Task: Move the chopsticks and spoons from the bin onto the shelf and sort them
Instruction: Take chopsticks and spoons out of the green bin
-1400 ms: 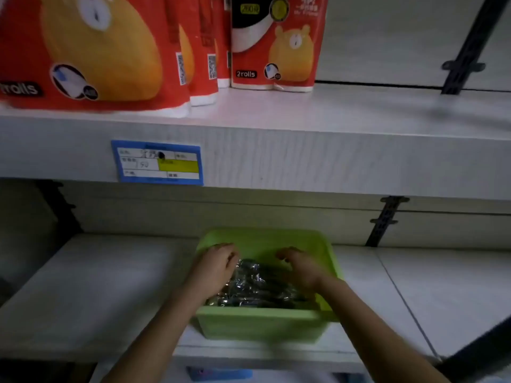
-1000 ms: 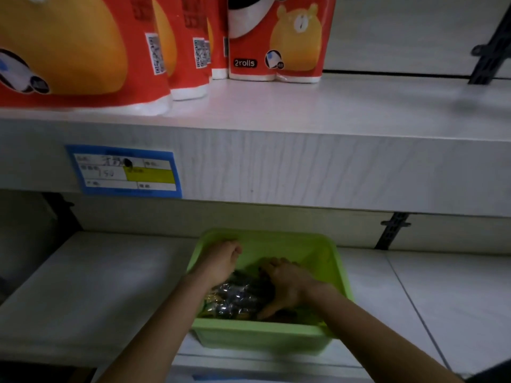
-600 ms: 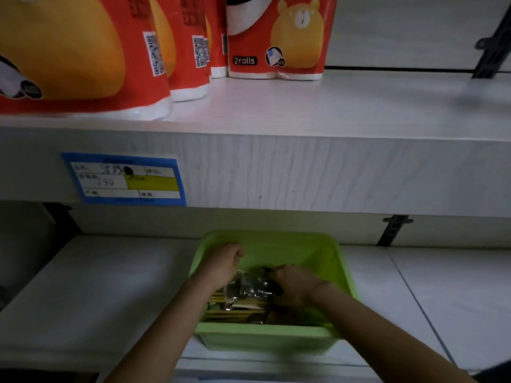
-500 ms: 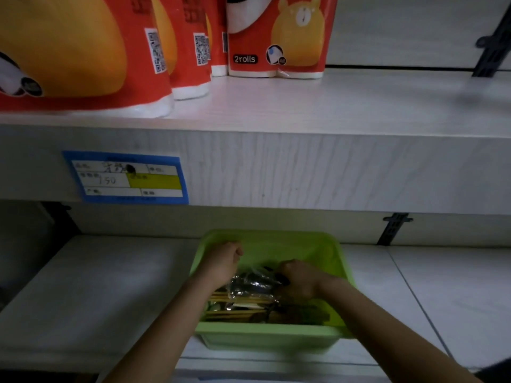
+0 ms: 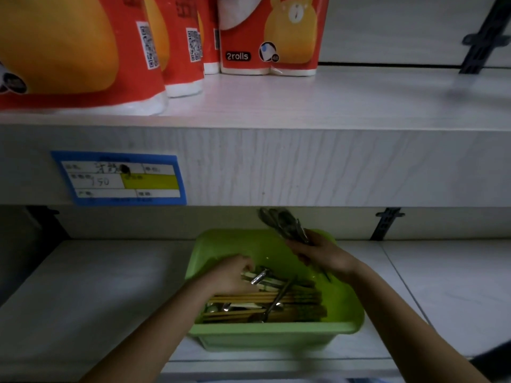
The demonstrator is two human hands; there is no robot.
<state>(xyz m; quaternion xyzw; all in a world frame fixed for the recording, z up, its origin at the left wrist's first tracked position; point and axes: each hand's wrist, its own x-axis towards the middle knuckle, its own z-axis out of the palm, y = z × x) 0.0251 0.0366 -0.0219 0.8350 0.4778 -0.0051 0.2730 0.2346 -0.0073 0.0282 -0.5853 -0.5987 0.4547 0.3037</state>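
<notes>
A green plastic bin [image 5: 276, 334] stands on the lower shelf [image 5: 91, 294]. Inside it lie wooden chopsticks [image 5: 265, 299] and loose metal spoons [image 5: 272, 305]. My right hand [image 5: 320, 255] grips a bunch of plastic-wrapped spoons [image 5: 284, 223], raised above the bin's far rim with their bowls pointing up and left. My left hand [image 5: 232, 275] is down in the bin's left half, fingers curled on the wrapped cutlery there; what exactly it grips is hidden.
Red packs of paper rolls [image 5: 265, 34] stand on the upper shelf [image 5: 331, 100], whose front edge carries a blue price label [image 5: 119, 178]. Dark shelf brackets [image 5: 384, 222] sit at the back right. White shelf surface spreads left and right of the bin.
My right hand has lifted a bunch of wrapped spoons out of the bin, up and to the right. The left hand stayed in the bin. More chopsticks now show.
</notes>
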